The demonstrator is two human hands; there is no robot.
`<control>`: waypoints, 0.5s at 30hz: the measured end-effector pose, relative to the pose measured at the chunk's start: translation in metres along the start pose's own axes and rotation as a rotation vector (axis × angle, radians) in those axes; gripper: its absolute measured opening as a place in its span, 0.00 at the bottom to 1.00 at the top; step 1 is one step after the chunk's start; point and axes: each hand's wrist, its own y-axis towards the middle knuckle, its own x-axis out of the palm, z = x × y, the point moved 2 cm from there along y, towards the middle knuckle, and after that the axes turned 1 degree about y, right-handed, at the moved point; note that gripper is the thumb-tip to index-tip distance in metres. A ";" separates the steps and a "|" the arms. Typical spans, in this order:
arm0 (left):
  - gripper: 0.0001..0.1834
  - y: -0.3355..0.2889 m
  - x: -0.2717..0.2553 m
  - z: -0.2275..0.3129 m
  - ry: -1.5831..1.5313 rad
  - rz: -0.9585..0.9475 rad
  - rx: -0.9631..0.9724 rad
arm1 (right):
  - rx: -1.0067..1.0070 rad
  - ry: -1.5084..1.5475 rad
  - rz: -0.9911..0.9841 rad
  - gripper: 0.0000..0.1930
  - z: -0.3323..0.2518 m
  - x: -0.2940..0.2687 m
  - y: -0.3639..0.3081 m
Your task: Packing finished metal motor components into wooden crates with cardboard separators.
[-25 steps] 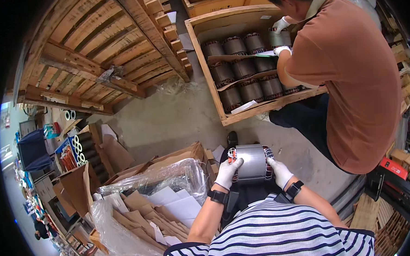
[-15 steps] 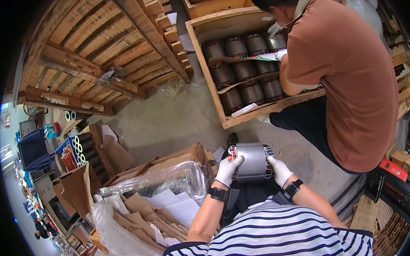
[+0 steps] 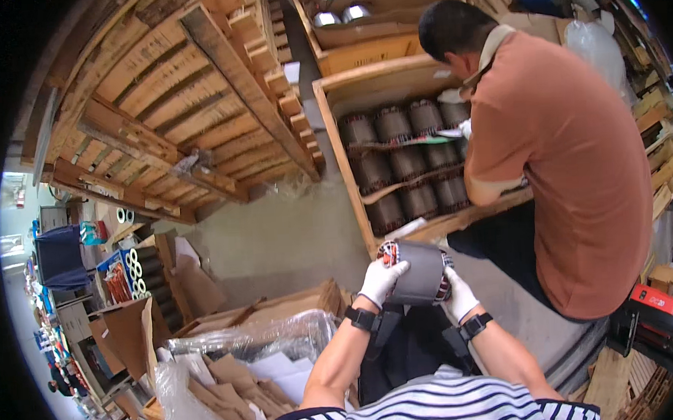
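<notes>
Between my two hands is a motor stator point(image 3: 418, 273), a grey metal cylinder with red, white and dark windings at both ends. My left hand point(image 3: 382, 280), in a white glove, grips its left end, with the thumb over the metal. The right end is held by my gloved right hand point(image 3: 458, 295); its fingertips are partly hidden behind the windings. The stator is tilted, its left end a little farther from me. Just beyond it stands a wooden crate point(image 3: 342, 172) with rows of similar stators, parted by cardboard strips.
A co-worker in a brown shirt point(image 3: 561, 145) bends over the crate's right side, gloved hands inside. Tall wooden pallets point(image 3: 186, 104) stand at the far left. A bin of cardboard scraps point(image 3: 231, 375) and plastic wrap is at near left. Another crate point(image 3: 366, 54) stands behind; a red-and-black machine point(image 3: 653, 300) is at right.
The stator has turned from level to tilted and moved slightly away from me with both hands. My view has shifted, showing more of the back crate. The co-worker still leans over the crate.
</notes>
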 end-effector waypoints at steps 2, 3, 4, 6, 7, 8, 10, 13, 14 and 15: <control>0.15 0.022 0.001 -0.001 -0.068 -0.041 0.015 | -0.023 -0.049 -0.030 0.16 -0.008 -0.001 0.019; 0.15 0.022 0.003 0.006 -0.031 -0.076 0.052 | 0.009 -0.089 0.001 0.15 -0.009 -0.001 0.015; 0.14 0.028 0.006 0.012 -0.057 -0.101 0.032 | -0.025 -0.063 0.006 0.15 -0.013 0.001 0.017; 0.13 0.033 0.005 0.030 -0.026 -0.107 0.013 | -0.032 -0.054 0.012 0.14 -0.027 0.025 0.018; 0.12 0.042 0.003 0.028 0.057 -0.088 0.000 | -0.021 -0.045 0.016 0.14 -0.029 0.023 0.021; 0.12 0.049 0.000 0.026 0.051 -0.086 -0.005 | -0.026 -0.050 0.029 0.15 -0.030 0.029 0.024; 0.11 0.058 -0.006 0.020 0.015 -0.089 -0.023 | -0.023 -0.053 0.049 0.15 -0.030 0.029 0.033; 0.10 0.066 -0.003 0.016 -0.013 -0.093 -0.055 | 0.011 -0.065 0.077 0.16 -0.026 0.017 0.049; 0.11 0.066 -0.002 0.018 -0.010 -0.078 -0.067 | -0.001 -0.049 0.086 0.16 -0.025 0.020 0.048; 0.11 0.067 -0.002 0.020 -0.012 -0.076 -0.073 | -0.014 -0.035 0.094 0.16 -0.025 0.022 0.047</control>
